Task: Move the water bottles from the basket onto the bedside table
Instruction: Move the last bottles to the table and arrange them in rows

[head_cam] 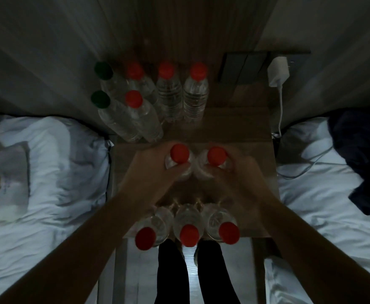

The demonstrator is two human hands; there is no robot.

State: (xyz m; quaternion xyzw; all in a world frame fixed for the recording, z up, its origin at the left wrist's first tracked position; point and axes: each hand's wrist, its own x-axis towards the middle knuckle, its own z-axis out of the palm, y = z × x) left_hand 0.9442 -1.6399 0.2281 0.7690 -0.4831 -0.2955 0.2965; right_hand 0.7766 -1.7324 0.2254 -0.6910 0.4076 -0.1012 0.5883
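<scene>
I look straight down on a wooden bedside table between two beds. My left hand grips a clear red-capped water bottle over the table's middle. Right beside it, my right hand grips a second red-capped bottle. The two bottles stand upright and almost touch. Three red-capped bottles stand in a row at the table's near edge. Several more bottles, red-capped and two green-capped, stand at the back left. No basket is in view.
White bedding lies on the left and right. A dark garment lies on the right bed. A white charger with its cable hangs at the wall panel, back right. My legs show below the table's edge.
</scene>
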